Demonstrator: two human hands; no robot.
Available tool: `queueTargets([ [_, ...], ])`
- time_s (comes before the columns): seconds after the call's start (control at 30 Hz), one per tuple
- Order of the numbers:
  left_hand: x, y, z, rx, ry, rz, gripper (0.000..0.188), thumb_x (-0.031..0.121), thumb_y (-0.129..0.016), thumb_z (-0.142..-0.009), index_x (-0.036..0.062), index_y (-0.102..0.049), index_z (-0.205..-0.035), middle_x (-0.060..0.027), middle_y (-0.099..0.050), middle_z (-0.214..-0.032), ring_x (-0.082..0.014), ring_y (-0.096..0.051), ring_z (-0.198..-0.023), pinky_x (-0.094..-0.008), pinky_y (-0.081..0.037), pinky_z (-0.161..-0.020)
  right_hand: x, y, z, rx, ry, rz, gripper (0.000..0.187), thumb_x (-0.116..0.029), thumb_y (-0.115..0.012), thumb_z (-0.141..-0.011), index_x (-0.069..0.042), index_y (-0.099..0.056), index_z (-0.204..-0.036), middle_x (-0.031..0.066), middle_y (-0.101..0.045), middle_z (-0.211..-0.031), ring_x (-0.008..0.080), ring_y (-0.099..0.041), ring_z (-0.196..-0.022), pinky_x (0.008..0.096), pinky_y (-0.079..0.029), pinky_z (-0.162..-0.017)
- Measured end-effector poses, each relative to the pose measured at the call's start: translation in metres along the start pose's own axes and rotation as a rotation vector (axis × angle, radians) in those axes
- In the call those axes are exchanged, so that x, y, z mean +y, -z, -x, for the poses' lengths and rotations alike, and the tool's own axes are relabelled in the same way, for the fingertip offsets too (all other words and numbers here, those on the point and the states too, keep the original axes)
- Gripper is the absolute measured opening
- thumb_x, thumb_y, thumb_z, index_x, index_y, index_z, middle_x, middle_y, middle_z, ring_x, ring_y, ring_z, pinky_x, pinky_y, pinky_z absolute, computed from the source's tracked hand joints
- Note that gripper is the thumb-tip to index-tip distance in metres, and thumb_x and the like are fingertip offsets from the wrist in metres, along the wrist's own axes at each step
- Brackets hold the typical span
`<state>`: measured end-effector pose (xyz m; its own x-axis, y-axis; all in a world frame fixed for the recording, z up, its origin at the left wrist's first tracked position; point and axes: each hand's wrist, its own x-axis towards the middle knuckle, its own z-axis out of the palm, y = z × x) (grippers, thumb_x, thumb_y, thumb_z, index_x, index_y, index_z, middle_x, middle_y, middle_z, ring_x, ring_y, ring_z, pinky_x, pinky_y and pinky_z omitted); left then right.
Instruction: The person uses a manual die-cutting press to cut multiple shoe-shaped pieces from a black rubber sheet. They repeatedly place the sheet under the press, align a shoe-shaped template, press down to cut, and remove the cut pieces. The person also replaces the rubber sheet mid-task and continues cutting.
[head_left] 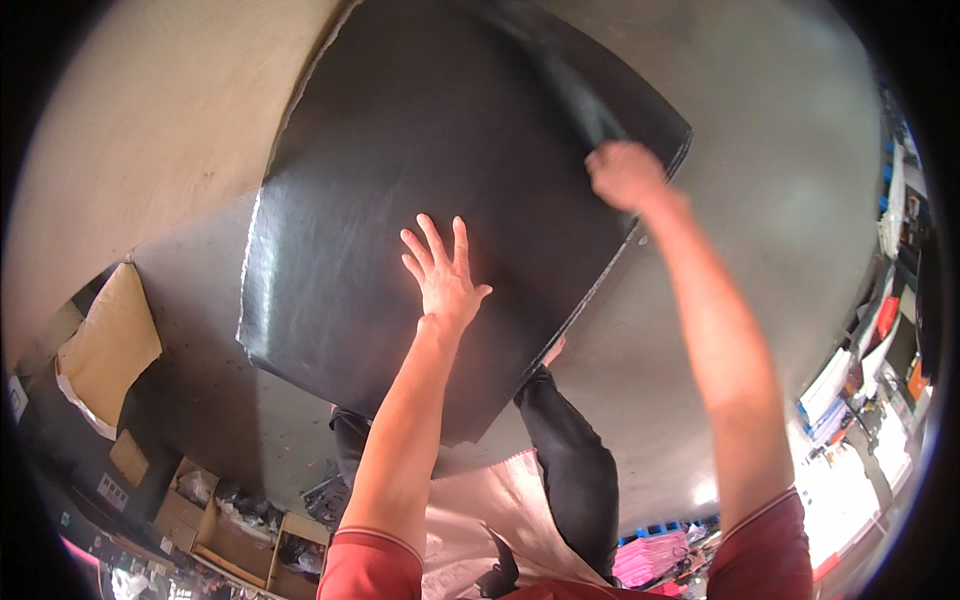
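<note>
A large black sheet (380, 130) with a smooth, leather-like sheen spreads in front of me; its pale, rough edges look layered along the right side. My left hand (449, 285) lies flat near its middle, fingers spread. At the right edge my right hand (627, 176) is closed and slightly blurred. A raised, shiny fold of the sheet runs from the far side down to those fingers, which appear to grip it. The fingertips themselves are hidden.
A pale board (150, 130) lies at the far left, with a tan sheet (112, 345) below it. Open cardboard boxes (235, 540) holding plastic stand at lower left. A pink stack (650, 558) is at lower right; papers and clutter (835, 390) line the right side.
</note>
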<state>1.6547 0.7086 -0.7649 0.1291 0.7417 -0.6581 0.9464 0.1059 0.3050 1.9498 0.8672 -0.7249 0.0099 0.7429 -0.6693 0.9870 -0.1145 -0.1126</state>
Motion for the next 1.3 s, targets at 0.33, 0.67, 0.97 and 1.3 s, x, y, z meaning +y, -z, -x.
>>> queueTargets([
  [0.33,-0.060,0.094,0.173,-0.108,0.319,1.498,0.063,0.038,-0.076,-0.100,0.0006,-0.058,-0.148,-0.0093,-0.068,-0.136,-0.0209,-0.062,-0.124,-0.0384,-0.049,-0.106,-0.191,-0.095,0.294,-0.353,0.311,-0.272,0.031,-0.029,-0.061,-0.102,0.000,-0.071,-0.098,0.0274,-0.074,-0.092,0.0475,-0.073,-0.091,0.0572,-0.059,-0.085],
  [0.67,-0.174,0.120,0.475,-0.092,0.385,1.477,0.049,0.027,-0.068,-0.108,-0.0002,-0.059,-0.148,-0.0063,-0.066,-0.137,-0.0195,-0.059,-0.125,-0.0351,-0.047,-0.107,-0.348,-0.042,0.533,-0.571,0.374,-0.086,0.026,-0.025,-0.061,-0.098,0.001,-0.066,-0.097,0.0272,-0.073,-0.099,0.0467,-0.069,-0.102,0.0563,-0.055,-0.092],
  [0.97,-0.307,0.255,0.621,-0.240,0.264,1.558,0.040,0.022,-0.062,-0.110,-0.0007,-0.063,-0.143,-0.0108,-0.073,-0.128,-0.0194,-0.068,-0.110,-0.0350,-0.055,-0.093,-0.532,0.022,0.675,-0.581,0.440,-0.063,0.029,-0.026,-0.060,-0.099,0.002,-0.064,-0.091,0.0268,-0.070,-0.084,0.0470,-0.068,-0.090,0.0562,-0.054,-0.082],
  [1.3,-0.340,0.375,0.769,0.000,0.035,1.280,0.040,0.025,-0.056,-0.106,-0.0079,-0.065,-0.129,-0.0325,-0.074,-0.111,-0.0431,-0.072,-0.109,-0.0462,-0.053,-0.098,-0.608,0.099,0.775,-0.606,0.767,-0.287,0.034,-0.031,-0.059,-0.105,0.000,-0.066,-0.091,0.0228,-0.068,-0.088,0.0460,-0.065,-0.084,0.0517,-0.054,-0.076],
])
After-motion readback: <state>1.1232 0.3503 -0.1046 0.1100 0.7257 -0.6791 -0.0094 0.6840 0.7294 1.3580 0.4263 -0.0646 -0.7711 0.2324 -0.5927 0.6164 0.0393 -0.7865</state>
